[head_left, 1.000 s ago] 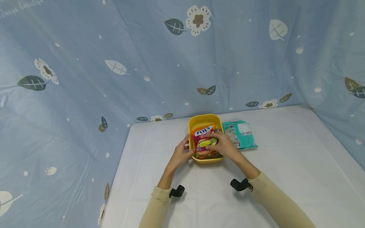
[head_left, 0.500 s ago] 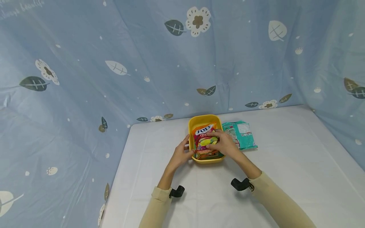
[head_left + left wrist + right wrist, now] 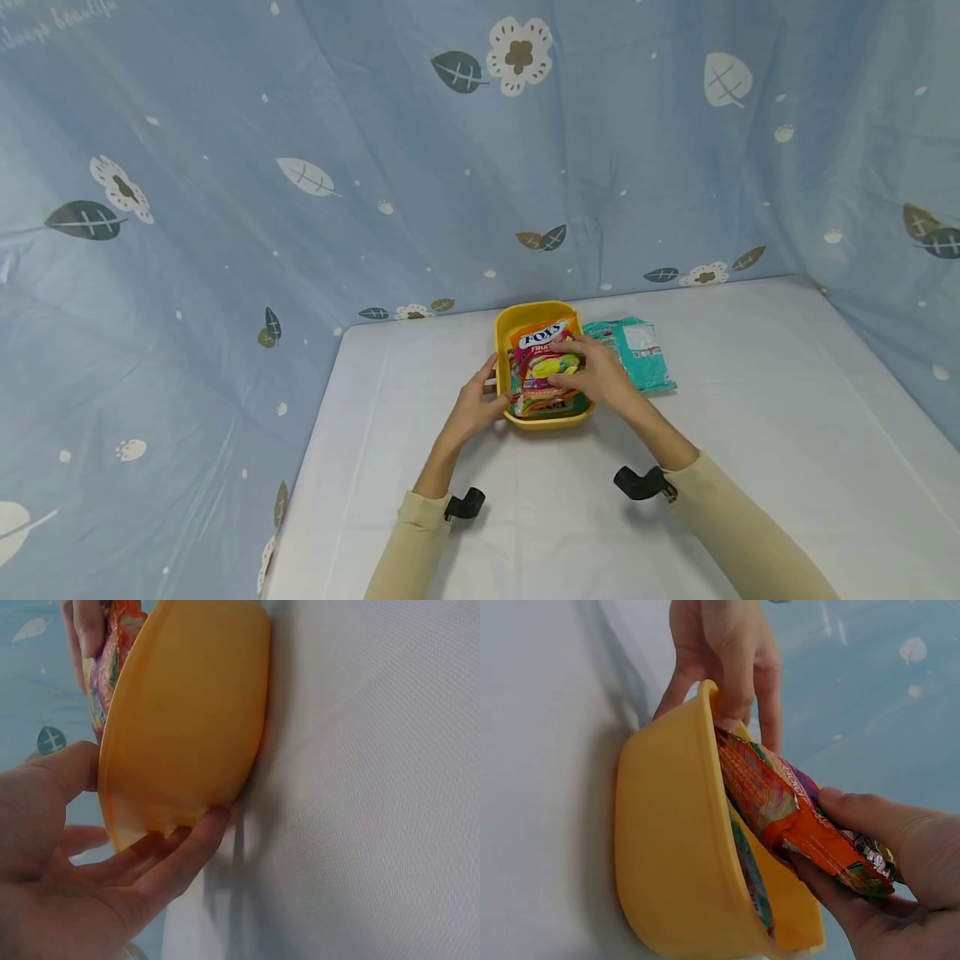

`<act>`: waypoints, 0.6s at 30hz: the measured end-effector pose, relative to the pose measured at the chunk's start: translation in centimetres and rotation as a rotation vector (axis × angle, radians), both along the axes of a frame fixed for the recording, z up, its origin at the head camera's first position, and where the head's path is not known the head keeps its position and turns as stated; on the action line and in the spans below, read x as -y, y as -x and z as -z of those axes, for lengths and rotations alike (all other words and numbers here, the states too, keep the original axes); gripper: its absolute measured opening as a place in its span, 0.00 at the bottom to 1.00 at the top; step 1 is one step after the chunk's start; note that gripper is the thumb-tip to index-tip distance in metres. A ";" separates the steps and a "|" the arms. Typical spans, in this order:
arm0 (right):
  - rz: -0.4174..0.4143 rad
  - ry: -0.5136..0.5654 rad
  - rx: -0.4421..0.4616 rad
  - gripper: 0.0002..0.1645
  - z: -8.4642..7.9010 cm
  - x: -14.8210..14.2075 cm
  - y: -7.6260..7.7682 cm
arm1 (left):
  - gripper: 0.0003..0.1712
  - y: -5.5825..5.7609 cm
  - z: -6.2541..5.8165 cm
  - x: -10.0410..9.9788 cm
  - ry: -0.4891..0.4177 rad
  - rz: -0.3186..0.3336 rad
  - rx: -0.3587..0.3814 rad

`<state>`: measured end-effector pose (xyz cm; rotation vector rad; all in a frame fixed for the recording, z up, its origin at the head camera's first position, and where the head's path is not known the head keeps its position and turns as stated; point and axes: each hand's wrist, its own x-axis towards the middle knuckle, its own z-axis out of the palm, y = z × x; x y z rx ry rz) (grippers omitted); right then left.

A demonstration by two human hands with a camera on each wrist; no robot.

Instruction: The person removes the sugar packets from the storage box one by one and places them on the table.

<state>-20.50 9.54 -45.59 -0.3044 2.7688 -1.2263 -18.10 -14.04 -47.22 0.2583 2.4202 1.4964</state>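
Note:
A yellow plastic tub [image 3: 517, 314] stands near the back of the table. My left hand [image 3: 471, 408] holds its left side, thumb at the rim and fingers against the outer wall [image 3: 180, 705]. With my right hand [image 3: 600, 377] I grip a red and orange FOX'S candy bag [image 3: 542, 346] by its right edge. In the right wrist view my thumb lies on top of this bag [image 3: 802, 817] and my fingers go beneath it. The bag is tilted at the tub's opening. Under it, inside the tub, lies another colourful candy bag [image 3: 551, 408], mostly covered.
Just right of the tub, a teal packet [image 3: 647, 357] lies flat on the white-covered table [image 3: 750, 400]. A blue curtain [image 3: 420, 208] with leaf and flower prints hangs behind the table and along its left side.
My right hand has lifted the FOX'S bag slightly and shifted it up and to the right. More of the bag underneath now shows. The left hand and tub stay put.

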 end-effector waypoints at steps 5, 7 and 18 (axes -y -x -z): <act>0.008 0.018 -0.017 0.32 -0.2 -0.6 0.1 | 0.44 0.0 0.1 0.1 -0.011 0.002 0.000; 0.007 0.024 -0.016 0.32 -0.4 -0.8 0.2 | 0.44 0.0 0.1 0.1 -0.008 0.001 -0.004; 0.015 0.015 -0.022 0.32 -1.0 -1.5 0.4 | 0.45 1.5 3.8 0.6 0.032 -0.045 -0.039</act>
